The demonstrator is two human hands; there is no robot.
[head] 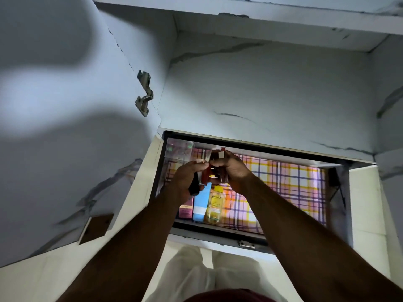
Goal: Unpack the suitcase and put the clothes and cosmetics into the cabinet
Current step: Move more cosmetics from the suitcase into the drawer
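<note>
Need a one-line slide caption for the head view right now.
Both hands, left hand and right hand, hold small dark-red cosmetics over a plaid-lined drawer beside a yellow bottle.

A home, likely a bedroom or dressing corner — a built-in cabinet (272, 88) with marble-patterned panels, its door (65, 105) swung open on a metal hinge (144, 93). Its pulled-out drawer (218, 233), lined with plaid paper (287, 188), holds cosmetics — a yellow bottle (214, 205), a blue tube (201, 204), a pink box (186, 209).
</note>
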